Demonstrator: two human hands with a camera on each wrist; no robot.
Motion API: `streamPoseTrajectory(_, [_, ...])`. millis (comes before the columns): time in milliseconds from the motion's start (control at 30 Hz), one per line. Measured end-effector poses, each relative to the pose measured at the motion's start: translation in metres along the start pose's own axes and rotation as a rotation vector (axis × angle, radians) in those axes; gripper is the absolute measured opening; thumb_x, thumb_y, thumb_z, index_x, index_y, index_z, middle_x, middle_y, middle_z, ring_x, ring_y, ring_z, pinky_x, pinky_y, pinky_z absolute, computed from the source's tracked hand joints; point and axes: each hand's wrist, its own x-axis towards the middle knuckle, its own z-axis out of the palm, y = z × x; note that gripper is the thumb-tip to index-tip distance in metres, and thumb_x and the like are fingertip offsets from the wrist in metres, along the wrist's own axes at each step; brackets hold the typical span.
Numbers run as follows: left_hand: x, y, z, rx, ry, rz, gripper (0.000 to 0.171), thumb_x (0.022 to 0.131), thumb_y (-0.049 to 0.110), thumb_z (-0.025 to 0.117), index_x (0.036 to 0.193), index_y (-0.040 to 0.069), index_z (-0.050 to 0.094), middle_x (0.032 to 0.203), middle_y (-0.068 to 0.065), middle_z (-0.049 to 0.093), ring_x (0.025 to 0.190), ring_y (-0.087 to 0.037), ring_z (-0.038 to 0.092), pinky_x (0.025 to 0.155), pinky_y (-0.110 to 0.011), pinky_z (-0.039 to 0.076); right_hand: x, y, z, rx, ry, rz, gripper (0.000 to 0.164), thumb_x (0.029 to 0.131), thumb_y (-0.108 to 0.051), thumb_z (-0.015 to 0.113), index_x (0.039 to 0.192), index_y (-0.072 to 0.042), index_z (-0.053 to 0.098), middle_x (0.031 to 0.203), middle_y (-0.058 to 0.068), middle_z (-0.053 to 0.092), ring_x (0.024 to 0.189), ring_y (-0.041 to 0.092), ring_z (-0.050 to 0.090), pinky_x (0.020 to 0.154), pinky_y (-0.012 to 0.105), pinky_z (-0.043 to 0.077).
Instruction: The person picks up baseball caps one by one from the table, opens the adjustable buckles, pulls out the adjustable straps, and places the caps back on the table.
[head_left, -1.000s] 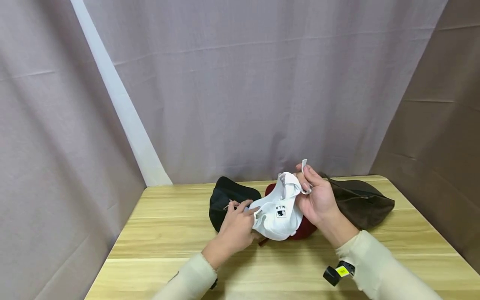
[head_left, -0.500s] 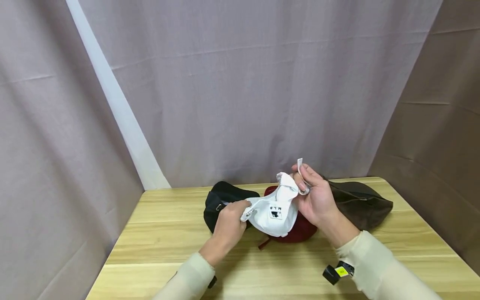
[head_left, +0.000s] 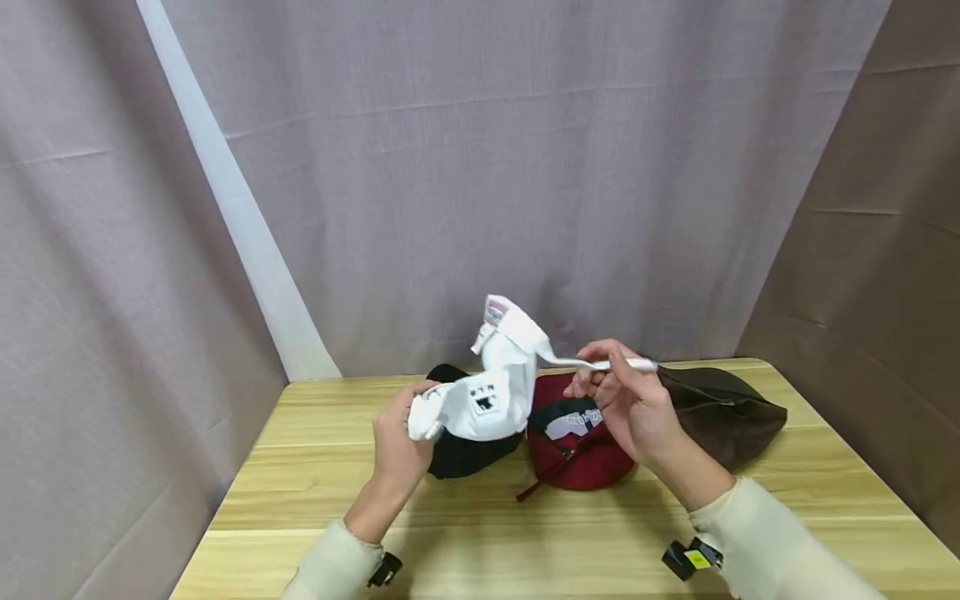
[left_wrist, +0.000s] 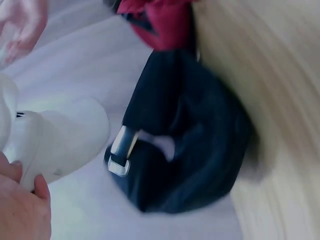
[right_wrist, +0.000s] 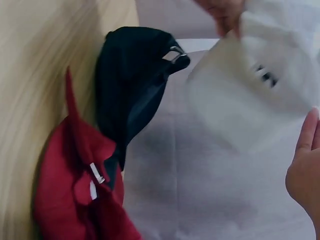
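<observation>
A white cap (head_left: pixel 487 396) with a small black emblem hangs above the table in the head view. My left hand (head_left: pixel 401 442) grips its left edge, thumb and fingers closing on the fabric in the left wrist view as well. From the cap's right side a white strap (head_left: pixel 570 362) stretches to my right hand (head_left: pixel 637 408), which pinches it between thumb and fingers. Behind and below lie a black cap (head_left: pixel 472 454), partly hidden by the white one, and a dark red cap (head_left: pixel 585 467) with its strap end trailing forward. The black cap's metal buckle (left_wrist: pixel 119 165) shows in the left wrist view.
A dark brown cap (head_left: pixel 731 417) lies at the right, partly behind my right hand. All the caps on the wooden table (head_left: pixel 322 467) sit toward its back edge. Grey curtains (head_left: pixel 465 208) stand behind and at both sides.
My left hand has taken hold of the white cap's edge and moved left with it. The strap now stretches toward my right hand, and more of the red cap shows.
</observation>
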Motion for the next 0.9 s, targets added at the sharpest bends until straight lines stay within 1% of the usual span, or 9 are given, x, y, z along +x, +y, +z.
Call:
streamPoseTrajectory(200, [0.02,-0.018,-0.041,0.104,0.042,-0.171,0.014,0.091,-0.011,0.062,0.096,-0.003,0.072,0.088,-0.019,0.077,0.082,-0.035,0.075,0.072,-0.043,0.058,-0.008,0.009,-0.008,-0.118,-0.065,0.003,0.043,0.117,-0.017,0.024,0.119,-0.009,0.066,0.098,-0.002,0.069,0.089,0.012,0.067,0.082,0.026,0.059])
streamPoseTrajectory(267, [0.024,-0.025,-0.055,0.105,0.036,-0.248,0.015,0.096,-0.008,0.06,0.101,-0.004,0.073,0.092,-0.021,0.078,0.085,-0.029,0.075,0.075,-0.037,0.058,-0.01,0.011,-0.01,-0.146,-0.064,0.02,0.042,0.116,-0.015,0.024,0.118,-0.01,0.065,0.096,-0.002,0.068,0.088,0.012,0.067,0.081,0.027,0.059])
streamPoseTrajectory(367, [0.028,-0.036,-0.073,0.021,0.055,-0.387,0.02,0.1,-0.005,0.059,0.113,-0.006,0.074,0.103,-0.019,0.078,0.094,-0.009,0.071,0.083,-0.02,0.054,-0.012,0.013,-0.011,-0.173,-0.065,0.024,0.043,0.115,-0.011,0.023,0.118,-0.011,0.066,0.096,-0.003,0.069,0.087,0.012,0.067,0.081,0.026,0.06])
streamPoseTrajectory(467, [0.03,-0.049,-0.086,-0.118,0.127,-0.501,0.024,0.101,-0.002,0.06,0.123,-0.003,0.071,0.109,-0.001,0.076,0.1,0.006,0.062,0.09,-0.01,0.048,-0.014,0.014,-0.012,-0.182,-0.067,0.019,0.044,0.115,-0.01,0.023,0.118,-0.011,0.067,0.096,-0.004,0.069,0.086,0.011,0.067,0.079,0.026,0.059])
streamPoseTrajectory(633, [0.035,-0.08,-0.103,-0.302,0.31,-0.629,0.03,0.096,-0.008,0.061,0.115,0.014,0.07,0.099,0.023,0.069,0.098,0.005,0.061,0.089,-0.011,0.049,-0.015,0.016,-0.016,-0.176,-0.079,0.017,0.045,0.116,-0.009,0.022,0.119,-0.009,0.067,0.096,-0.002,0.068,0.081,0.011,0.066,0.074,0.026,0.059])
streamPoseTrajectory(700, [0.036,-0.093,-0.109,-0.331,0.322,-0.675,0.033,0.095,-0.009,0.061,0.115,0.016,0.068,0.1,0.022,0.07,0.1,0.002,0.062,0.09,-0.012,0.049,-0.016,0.016,-0.017,-0.176,-0.084,0.019,0.045,0.115,-0.009,0.022,0.119,-0.009,0.067,0.096,-0.002,0.068,0.079,0.012,0.066,0.073,0.026,0.059])
streamPoseTrajectory(800, [0.038,-0.114,-0.119,-0.332,0.178,-0.784,0.034,0.101,-0.001,0.063,0.134,0.009,0.062,0.127,0.008,0.07,0.124,-0.006,0.062,0.105,-0.012,0.048,-0.017,0.015,-0.019,-0.176,-0.08,0.026,0.046,0.116,-0.01,0.022,0.12,-0.009,0.068,0.095,-0.002,0.069,0.078,0.012,0.067,0.071,0.027,0.06])
streamPoseTrajectory(867, [0.038,-0.128,-0.124,-0.327,0.01,-0.866,0.048,0.106,0.008,0.062,0.153,0.002,0.049,0.15,-0.004,0.06,0.142,-0.011,0.055,0.113,-0.013,0.045,-0.019,0.014,-0.02,-0.175,-0.073,0.032,0.048,0.116,-0.011,0.021,0.12,-0.009,0.068,0.095,-0.002,0.07,0.077,0.012,0.067,0.07,0.027,0.06])
streamPoseTrajectory(900, [0.037,-0.135,-0.126,-0.321,-0.081,-0.912,0.054,0.109,0.013,0.06,0.158,-0.001,0.042,0.154,-0.009,0.055,0.143,-0.013,0.054,0.114,-0.015,0.047,-0.02,0.014,-0.02,-0.176,-0.069,0.035,0.048,0.116,-0.012,0.02,0.12,-0.009,0.068,0.094,-0.002,0.07,0.076,0.013,0.067,0.069,0.027,0.059])
